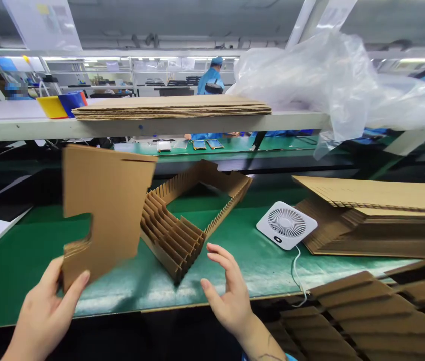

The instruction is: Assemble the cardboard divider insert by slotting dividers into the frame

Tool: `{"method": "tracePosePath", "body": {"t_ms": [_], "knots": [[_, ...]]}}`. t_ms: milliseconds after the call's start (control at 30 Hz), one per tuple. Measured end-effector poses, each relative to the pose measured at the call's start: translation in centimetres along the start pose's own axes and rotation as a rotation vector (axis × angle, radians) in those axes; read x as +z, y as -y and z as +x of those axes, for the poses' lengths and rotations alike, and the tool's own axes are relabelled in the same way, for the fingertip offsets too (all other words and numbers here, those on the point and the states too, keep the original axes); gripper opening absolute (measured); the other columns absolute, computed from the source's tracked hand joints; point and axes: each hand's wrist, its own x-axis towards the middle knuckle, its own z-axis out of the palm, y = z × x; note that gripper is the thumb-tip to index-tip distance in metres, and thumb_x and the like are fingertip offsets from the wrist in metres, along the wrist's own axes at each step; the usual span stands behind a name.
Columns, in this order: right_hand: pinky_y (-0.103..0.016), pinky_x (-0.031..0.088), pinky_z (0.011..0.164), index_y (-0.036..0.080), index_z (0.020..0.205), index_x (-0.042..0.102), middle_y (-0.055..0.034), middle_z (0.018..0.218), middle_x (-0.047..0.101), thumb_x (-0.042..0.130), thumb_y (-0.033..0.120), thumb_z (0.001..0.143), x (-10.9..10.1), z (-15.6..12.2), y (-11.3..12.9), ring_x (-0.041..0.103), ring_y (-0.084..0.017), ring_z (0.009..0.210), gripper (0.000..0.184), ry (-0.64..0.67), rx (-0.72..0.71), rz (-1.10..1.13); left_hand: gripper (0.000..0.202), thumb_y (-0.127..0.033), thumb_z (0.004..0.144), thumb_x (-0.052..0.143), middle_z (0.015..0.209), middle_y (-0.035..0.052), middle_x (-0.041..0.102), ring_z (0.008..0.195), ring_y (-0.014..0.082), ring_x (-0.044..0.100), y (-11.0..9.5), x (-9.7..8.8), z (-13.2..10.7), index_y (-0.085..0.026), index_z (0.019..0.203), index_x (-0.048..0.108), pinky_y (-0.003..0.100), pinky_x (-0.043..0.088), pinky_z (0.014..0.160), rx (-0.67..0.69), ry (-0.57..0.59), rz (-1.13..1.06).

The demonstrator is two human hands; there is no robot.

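My left hand grips a stack of notched cardboard dividers by its lower corner, raised upright above the bench. To the right of that stack, a slotted cardboard frame rests on the green surface. Several cardboard dividers stand in parallel rows across the frame's near end, while its far end shows bare slots. My right hand hovers near the frame's front corner, fingers apart and curved, with nothing in it.
A white square fan with a cable lies on the green bench. Cardboard sheets are piled at right, and more partitions sit lower right. Flat cardboard and clear plastic bags lie on the shelf. A person works beyond.
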Motion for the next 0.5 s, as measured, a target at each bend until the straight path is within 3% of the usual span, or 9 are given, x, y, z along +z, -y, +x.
{"method": "tracePosePath", "body": {"t_ms": [100, 167, 233, 333, 400, 500], "knots": [[-0.055, 0.057, 0.118, 0.029, 0.15, 0.061, -0.0143, 0.155, 0.064, 0.071, 0.026, 0.102, -1.2, 0.5, 0.1, 0.063, -0.033, 0.145, 0.049, -0.033, 0.019, 0.003, 0.046, -0.055, 0.081, 0.077, 0.087, 0.0022, 0.081, 0.062, 0.0264, 0.073, -2.9, 0.9, 5.0, -0.031, 0.12, 0.08, 0.034, 0.059, 0.059, 0.412, -0.037, 0.276], [-0.059, 0.056, 0.119, 0.03, 0.159, 0.055, -0.016, 0.161, 0.058, 0.073, 0.029, 0.102, -1.6, 0.6, 0.0, 0.06, -0.036, 0.149, 0.061, -0.064, 0.048, 0.013, 0.047, -0.041, 0.082, 0.071, 0.114, 0.0075, 0.085, 0.088, 0.0318, 0.082, -3.7, 2.8, 8.5, -0.028, 0.126, 0.079, 0.039, 0.067, 0.083, 0.642, -0.019, 0.279], [-0.062, 0.056, 0.119, 0.031, 0.173, 0.038, -0.0185, 0.173, 0.045, 0.077, 0.033, 0.1, -1.5, 0.6, 0.1, 0.056, -0.039, 0.153, 0.083, -0.09, 0.064, 0.03, 0.048, -0.033, 0.082, 0.069, 0.135, 0.0111, 0.081, 0.117, 0.035, 0.081, -3.6, 5.2, 12.0, -0.026, 0.129, 0.077, 0.045, 0.065, 0.106, 0.776, 0.069, 0.223], [-0.068, 0.052, 0.122, 0.035, 0.182, 0.015, -0.0189, 0.185, 0.022, 0.079, 0.035, 0.1, -0.5, 0.4, 0.3, 0.044, -0.043, 0.163, 0.104, -0.099, 0.06, -0.028, 0.036, -0.03, 0.085, 0.064, 0.146, 0.0147, 0.076, 0.133, 0.0365, 0.074, -2.5, 8.6, 16.1, -0.024, 0.118, 0.076, 0.053, 0.059, 0.118, 0.846, 0.212, 0.145], [-0.073, 0.046, 0.125, 0.036, 0.182, 0.016, -0.0174, 0.187, 0.016, 0.08, 0.045, 0.1, 0.4, 0.2, 0.3, 0.031, -0.046, 0.169, 0.104, -0.038, 0.03, -0.08, 0.039, -0.028, 0.082, 0.064, 0.147, 0.0164, 0.074, 0.136, 0.0373, 0.072, -1.3, 9.9, 17.3, -0.023, 0.119, 0.074, 0.056, 0.056, 0.122, 0.824, 0.291, 0.112], [-0.075, 0.039, 0.129, 0.033, 0.18, 0.027, -0.0169, 0.188, 0.014, 0.074, 0.073, 0.098, 1.6, -0.1, 0.0, 0.022, -0.048, 0.171, 0.102, 0.065, -0.04, -0.037, 0.053, -0.028, 0.075, 0.07, 0.153, 0.0194, 0.068, 0.137, 0.0382, 0.071, 0.9, 10.7, 16.8, -0.021, 0.128, 0.068, 0.058, 0.056, 0.122, 0.697, 0.276, -0.081]]}}
